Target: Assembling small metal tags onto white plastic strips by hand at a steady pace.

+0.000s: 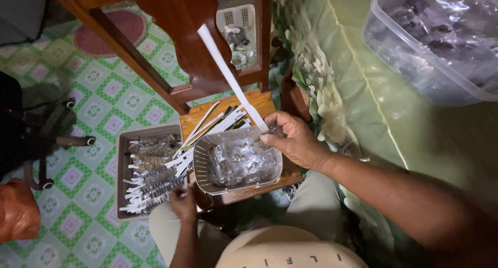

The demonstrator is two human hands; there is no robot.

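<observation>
A glossy green floral tablecloth (358, 92) is draping over the table on the right, its far side running out of the picture, and on it a clear rectangular plastic tub (415, 66) is sitting cut off by the upper right corner, its dark bagged contents too blurred to make out. A green and white patterned tile floor (93, 143) is spreading across the left, where a crumpled orange plastic bag (18, 211) is being cropped by the edge. A carved reddish wooden chair (181, 24) is standing above a small wooden stool (207, 115), whose top is mostly being hidden by what lies on it. Beside the stool a brown rectangular tray (123, 159) is holding rows of small packets with white ends. On the stool a grey woven plastic basket (205, 169) is carrying crinkled clear bags of small dark pieces, hard to identify. The right hand (295, 141) is resting on the basket's far corner, fingers closing on a long white paper strip (228, 76) that is slanting up across the chair. The left hand (182, 203) is sitting low by the tray's near corner, dim; whether it is gripping anything I cannot tell. More white strips (207, 128) are fanning between tray and basket.
</observation>
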